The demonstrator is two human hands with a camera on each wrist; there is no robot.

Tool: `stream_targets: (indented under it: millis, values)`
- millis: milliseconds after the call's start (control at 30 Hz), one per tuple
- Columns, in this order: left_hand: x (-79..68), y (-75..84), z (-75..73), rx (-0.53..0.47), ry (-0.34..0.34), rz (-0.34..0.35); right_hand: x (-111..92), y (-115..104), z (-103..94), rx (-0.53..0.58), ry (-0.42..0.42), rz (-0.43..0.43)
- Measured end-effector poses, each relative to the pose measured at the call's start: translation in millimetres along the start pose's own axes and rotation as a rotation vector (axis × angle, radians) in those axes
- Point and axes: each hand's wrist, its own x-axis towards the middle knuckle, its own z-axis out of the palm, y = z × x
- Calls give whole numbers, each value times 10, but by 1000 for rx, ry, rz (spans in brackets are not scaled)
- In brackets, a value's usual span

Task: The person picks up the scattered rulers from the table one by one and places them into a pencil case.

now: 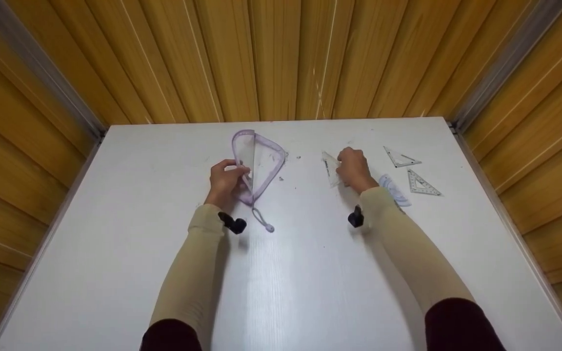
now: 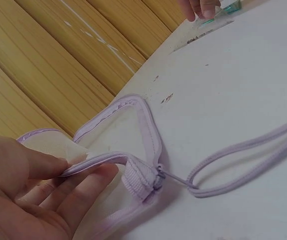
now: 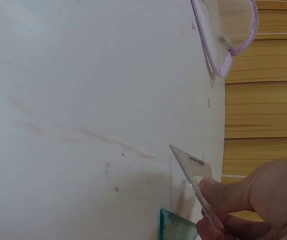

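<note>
L hand has its fingers pinching one edge of the purple-trimmed pouch, which sits L of centre on the counter, edges apart. Risk: if that pinch slips, the mouth prob. flops shut, as the walls look soft. The cord loop trails off the near end & cd. snag a wrist.

R hand has thumb & fingers gripping a clear set square, tilted; it's thin, so it might slip, or its sharp corner catch the pouch trim. Next R, the blue protractor lies just beside the R sleeve; a careless arm sweep cd. drag it. The far set square & near set square lie flat, prob. fiddly to lift.

Hard to see, L to R: pouch interior only in part, so can't tell if anything's inside; dark specks by it, nature unclear; held piece partly behind R fingers; a teal-edged piece beside them, cut off in R wrist view, can't tell which item; tick-like marks at R sleeve, poss. another piece underneath.
</note>
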Motion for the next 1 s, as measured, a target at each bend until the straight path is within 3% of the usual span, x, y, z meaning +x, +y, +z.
stream_targets:
  millis: [267, 533, 1000]
  values:
    - [-1, -20, -13, 3, -29, 30, 20, 141, -202, 55, -80, 38]
    - [-3, -25, -15, -24, -46, 29, 19, 236, -342, 132, -154, 164]
    - [6, -12, 13, -71, -33, -29, -13, 325, -459, 298, -70, 213]
